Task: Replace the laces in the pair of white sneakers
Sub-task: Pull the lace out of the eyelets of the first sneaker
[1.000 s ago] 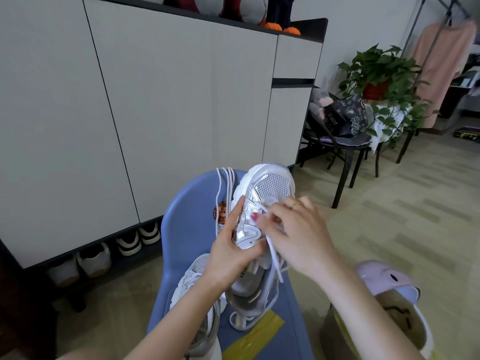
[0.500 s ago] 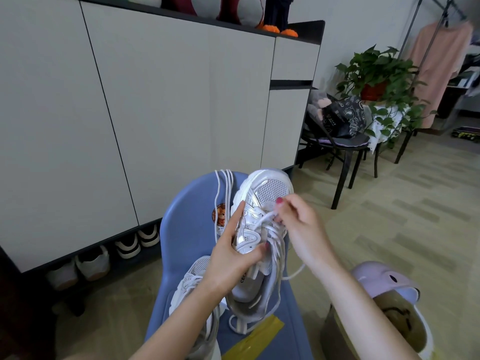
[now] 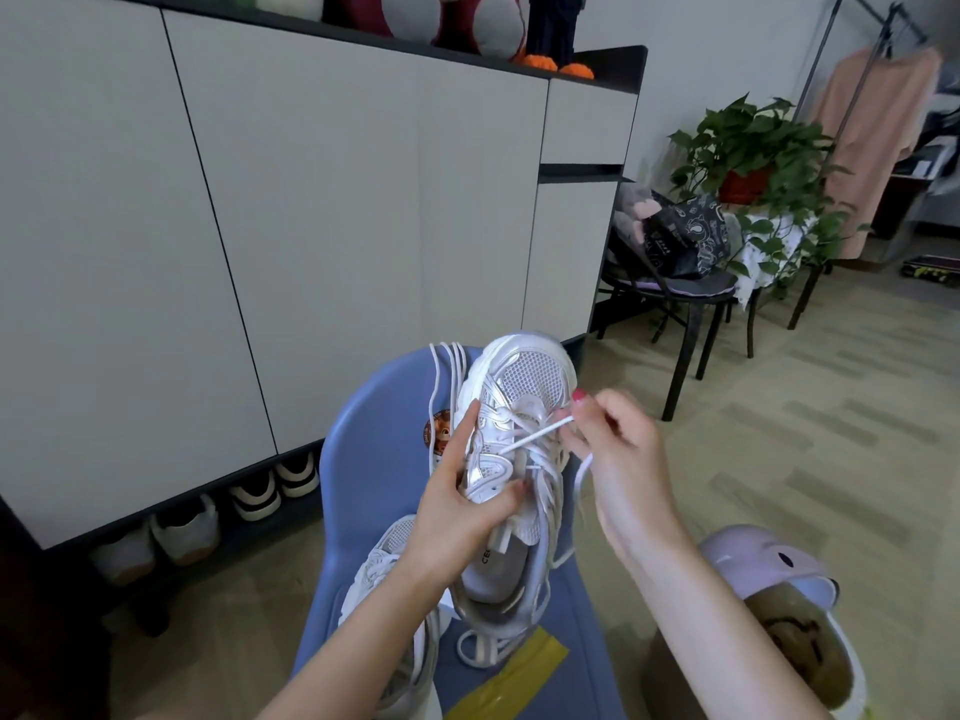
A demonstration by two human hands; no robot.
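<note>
I have the sneaker (image 3: 511, 459) raised over the blue chair (image 3: 374, 459), toe pointing away from me and up, heel toward me, so its long axis runs almost straight out from my chest. My left hand (image 3: 457, 517) grips it around the left side at mid-length, thumb across the tongue area. My right hand (image 3: 618, 449) sits just to the right of the sneaker, level with the eyelets near the toe, fingertips pinched on the lace (image 3: 537, 433). The lace runs taut from the sneaker's eyelet row out rightward to that pinch, crossing the long axis. The pull, I judge, should go on away to the right. The second sneaker (image 3: 384, 569) lies on the chair seat, nearer to me than the raised one.
</note>
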